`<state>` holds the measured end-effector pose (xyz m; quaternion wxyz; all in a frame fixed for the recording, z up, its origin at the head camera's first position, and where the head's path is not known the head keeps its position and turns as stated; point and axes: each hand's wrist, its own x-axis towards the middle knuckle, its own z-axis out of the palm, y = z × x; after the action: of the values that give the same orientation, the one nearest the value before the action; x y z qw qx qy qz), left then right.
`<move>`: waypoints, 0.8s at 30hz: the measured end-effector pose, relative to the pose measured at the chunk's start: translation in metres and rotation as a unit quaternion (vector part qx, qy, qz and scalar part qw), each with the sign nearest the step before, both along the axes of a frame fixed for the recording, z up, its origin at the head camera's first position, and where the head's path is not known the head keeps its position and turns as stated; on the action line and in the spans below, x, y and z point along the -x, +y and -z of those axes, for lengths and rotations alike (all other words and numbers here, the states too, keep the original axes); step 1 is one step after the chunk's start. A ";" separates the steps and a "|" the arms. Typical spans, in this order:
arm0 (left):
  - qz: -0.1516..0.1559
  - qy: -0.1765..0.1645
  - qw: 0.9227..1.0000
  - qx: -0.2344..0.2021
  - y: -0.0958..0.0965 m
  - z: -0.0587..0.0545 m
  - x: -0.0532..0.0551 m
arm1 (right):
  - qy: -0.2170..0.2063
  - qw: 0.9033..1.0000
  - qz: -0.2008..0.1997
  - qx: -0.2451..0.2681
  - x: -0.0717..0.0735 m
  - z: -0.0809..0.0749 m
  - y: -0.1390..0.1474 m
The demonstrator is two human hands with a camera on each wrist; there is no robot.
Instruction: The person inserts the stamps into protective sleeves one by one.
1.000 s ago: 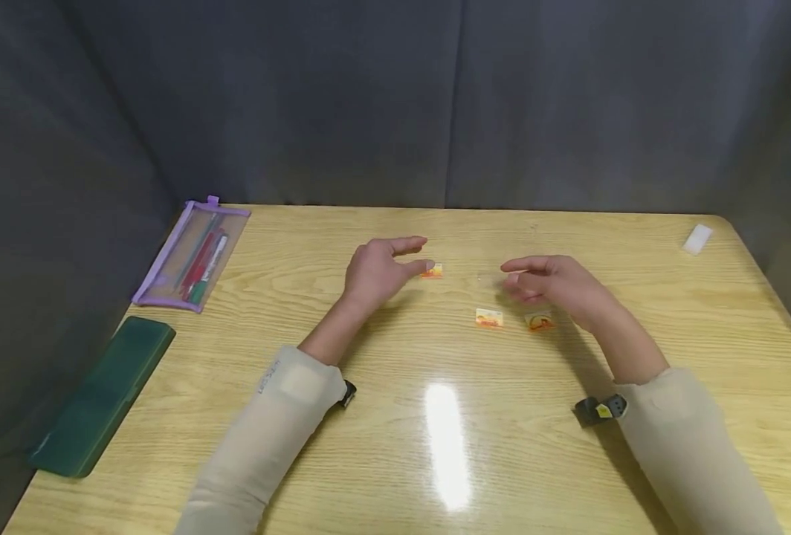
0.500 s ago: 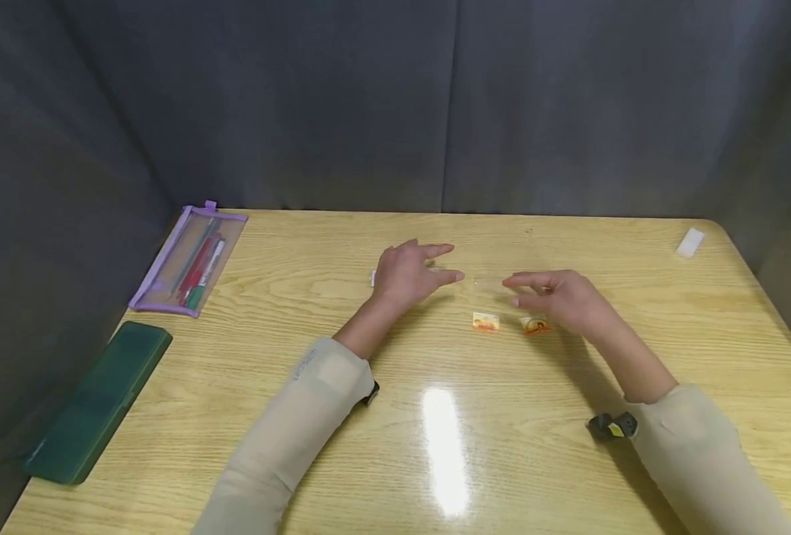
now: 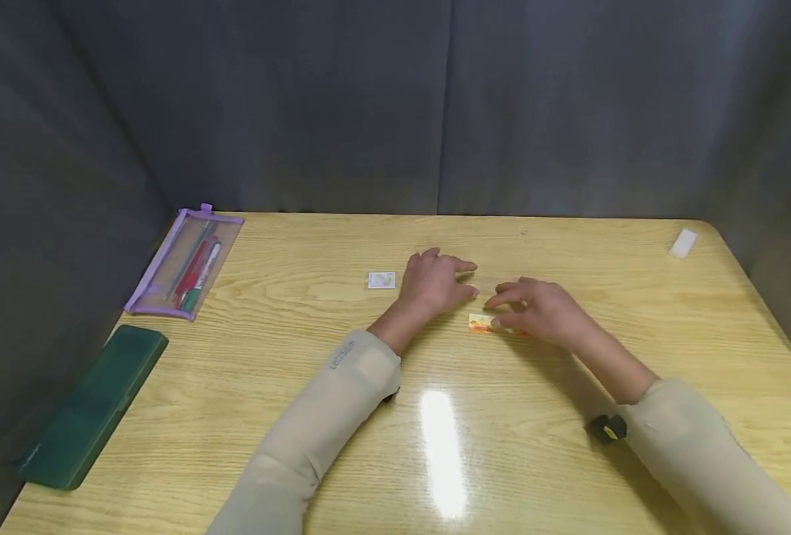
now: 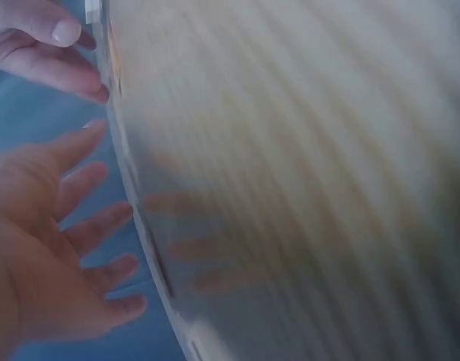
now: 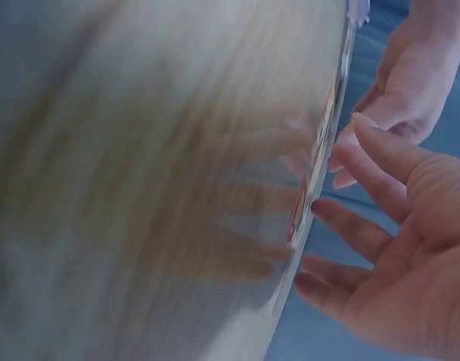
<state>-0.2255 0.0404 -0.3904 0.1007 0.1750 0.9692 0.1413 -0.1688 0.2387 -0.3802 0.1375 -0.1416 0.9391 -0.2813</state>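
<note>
In the head view, my left hand [image 3: 432, 284] is held low at the middle of the table, thumb and index finger apart. Its fingers [image 4: 102, 226] are spread and loosely straight in the left wrist view. Facing it is my right hand [image 3: 536, 308], its fingers relaxed and its fingertips at the table surface in the right wrist view. The right thumb overlaps a small yellow-orange stamp-like card [image 3: 479, 322]; a second orange card is almost hidden under that hand. A faint clear piece [image 3: 492, 281] lies between the hands. Left of the left hand is a grey-white stamp-like card [image 3: 381, 280].
A purple-edged mesh pouch [image 3: 184, 264] with pens lies at the back left of the wooden table [image 3: 342, 446]. In front of it is a dark green case [image 3: 94, 409]. A small white block [image 3: 683, 243] sits at the back right. Dark curtains [image 3: 302, 111] stand behind.
My left hand has moved right, uncovering the grey-white card and covering the orange card beside its thumb. My right hand has shifted slightly left and nearer, over the two front cards.
</note>
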 end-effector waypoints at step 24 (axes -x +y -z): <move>-0.026 0.067 0.993 0.093 0.003 -0.003 -0.003 | 0.157 0.977 -0.075 -0.121 -0.006 0.006 -0.023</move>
<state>-0.2225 0.0433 -0.3874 0.0479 0.1490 0.9868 0.0415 -0.1629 0.2161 -0.3858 0.0254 -0.2362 0.9629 -0.1283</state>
